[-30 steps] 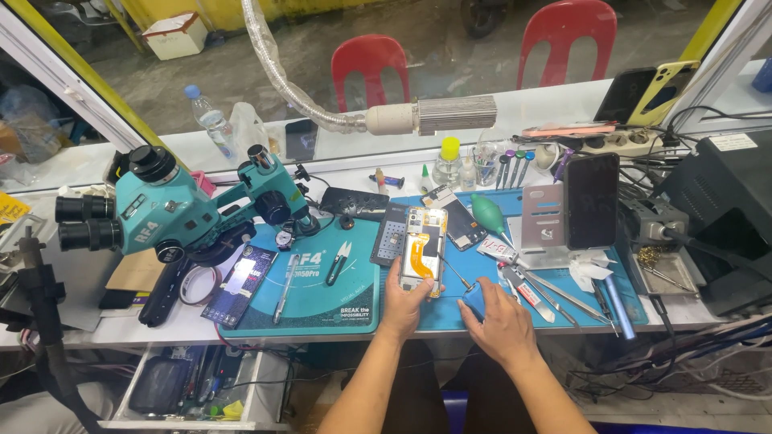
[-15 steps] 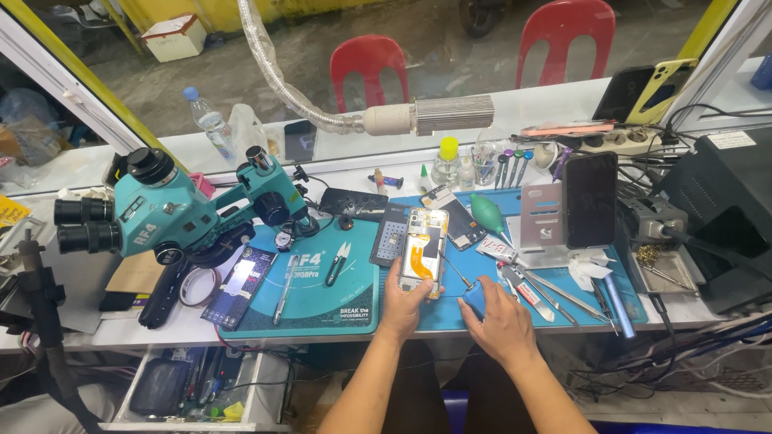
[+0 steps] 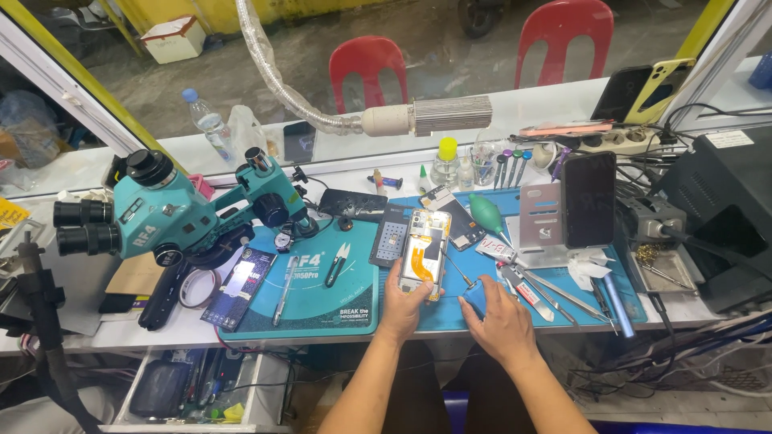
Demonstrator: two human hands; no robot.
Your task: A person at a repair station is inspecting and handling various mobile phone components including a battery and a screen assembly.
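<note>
Head view, left hand (image 3: 406,301) gripping opened phone (image 3: 424,253)

Even, soft daylight fills the scene, coming through the window (image 3: 450,48) behind the bench (image 3: 185,325); nothing is dim and shadows are faint, lying short beneath the microscope (image 3: 173,213) and under both hands. A mild sheen sits on the dark phone screen (image 3: 589,199) right of the microscope (no harsh glare). Focus is sharp at centre. Wide-angle bending shows toward the corners, where the window frame (image 3: 72,88) leans and detail softens slightly.
</note>
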